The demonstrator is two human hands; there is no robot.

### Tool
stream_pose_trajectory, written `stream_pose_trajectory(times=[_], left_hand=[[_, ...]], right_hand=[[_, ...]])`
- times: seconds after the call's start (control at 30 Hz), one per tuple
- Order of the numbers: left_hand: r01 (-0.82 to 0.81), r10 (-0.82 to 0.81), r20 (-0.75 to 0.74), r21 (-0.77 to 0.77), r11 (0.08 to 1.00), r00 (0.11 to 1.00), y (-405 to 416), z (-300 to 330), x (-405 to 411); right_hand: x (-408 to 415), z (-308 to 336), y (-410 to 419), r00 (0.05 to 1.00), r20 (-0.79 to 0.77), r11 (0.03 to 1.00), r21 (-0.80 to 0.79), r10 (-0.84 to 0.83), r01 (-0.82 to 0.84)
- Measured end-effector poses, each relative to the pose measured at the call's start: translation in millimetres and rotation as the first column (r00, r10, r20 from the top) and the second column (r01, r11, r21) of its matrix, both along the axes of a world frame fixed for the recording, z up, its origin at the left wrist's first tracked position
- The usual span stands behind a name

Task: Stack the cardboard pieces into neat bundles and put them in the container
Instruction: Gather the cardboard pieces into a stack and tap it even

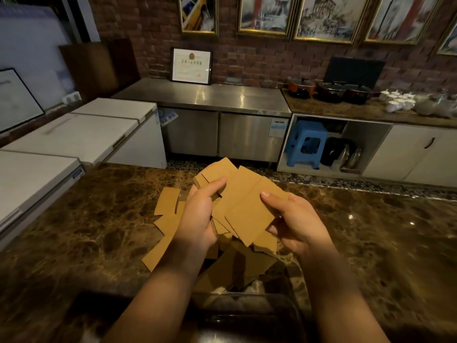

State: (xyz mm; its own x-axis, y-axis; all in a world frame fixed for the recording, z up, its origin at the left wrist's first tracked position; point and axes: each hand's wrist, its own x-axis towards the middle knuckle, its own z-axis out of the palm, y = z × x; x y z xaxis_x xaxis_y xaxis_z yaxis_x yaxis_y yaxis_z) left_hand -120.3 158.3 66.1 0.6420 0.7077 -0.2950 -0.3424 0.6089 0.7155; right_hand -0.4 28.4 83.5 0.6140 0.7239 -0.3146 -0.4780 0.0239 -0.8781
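hands gripping cardboard pieces, long axis near-to-far

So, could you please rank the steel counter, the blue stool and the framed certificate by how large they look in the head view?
1. Steel counter, clearly largest.
2. Framed certificate and blue stool look about alike; the certificate stands farther back, so I won't rank them.

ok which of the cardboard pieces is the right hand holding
The creased cardboard piece lifted on top, pinched by the right hand at its right edge; the loose pieces lie on the counter.
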Motion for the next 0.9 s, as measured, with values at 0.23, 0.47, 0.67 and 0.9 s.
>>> stream_pose_trajectory(times=[0.23, 0.47, 0.67, 0.9], left_hand=[[-0.079, 0.081, -0.037, 0.034, 0.996, 0.996, 13, 0, -13], [-0.006, 0.013, -0.069, 0.100, 0.995, 0.998, 1, -4, -5], [-0.013, 0.020, -0.107, 0.065, 0.998, 0.994, 14, 0, -21], [0.060, -0.043, -0.128, 0.134, 0.989, 0.991, 9, 2, -16]], right_hand=[[16, 6, -11, 0.999, 0.033, 1.000, 0.009, -0.001, 0.000], [-7, -5, 5, 0.986, 0.121, 0.994, -0.019, 0.111, -0.110], [15, 3, -6, 0.996, 0.017, 0.997, 0.008, -0.082, 0.082], [4, 1, 0, 0.993, 0.036, 0.994, -0.008, 0.111, -0.110]])
